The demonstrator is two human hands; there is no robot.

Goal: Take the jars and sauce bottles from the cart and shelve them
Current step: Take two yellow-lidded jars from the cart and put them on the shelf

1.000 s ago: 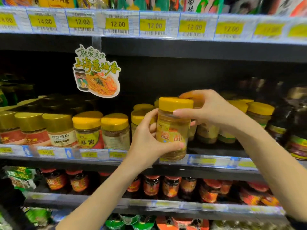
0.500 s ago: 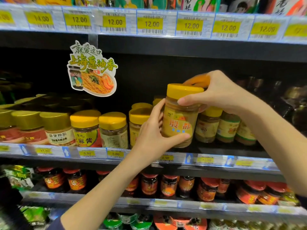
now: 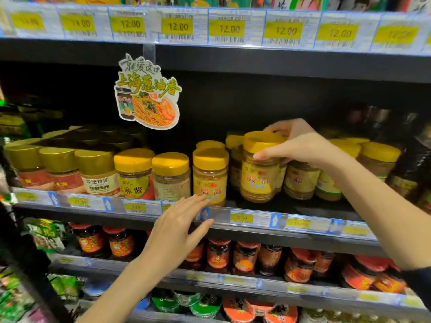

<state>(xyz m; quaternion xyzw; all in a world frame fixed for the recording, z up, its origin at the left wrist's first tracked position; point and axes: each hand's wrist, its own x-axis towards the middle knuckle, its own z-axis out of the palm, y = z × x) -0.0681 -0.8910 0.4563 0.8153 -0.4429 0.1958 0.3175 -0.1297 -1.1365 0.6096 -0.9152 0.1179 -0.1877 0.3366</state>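
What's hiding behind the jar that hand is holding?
More yellow-lidded jars stand behind the held jar. The right hand and the darkness hide anything further back.

left hand (image 3: pixel 179 227): fingers straight, spread, forearm raised | right hand (image 3: pixel 300 145): fingers curled round jar (image 3: pixel 258 180) top

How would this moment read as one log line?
step: shelving jar | right hand: grips jar near top, on shelf | left hand: open, holds nothing

Dark metal store shelving (image 3: pixel 279 64), black back panel (image 3: pixel 233 106). Yellow price tags (image 3: pixel 177 26) in blue-edged rails (image 3: pixel 256 221), top row mostly 12.00. Noodle promo sign (image 3: pixel 149 99) hanging off upper shelf. Kinda dim inside.
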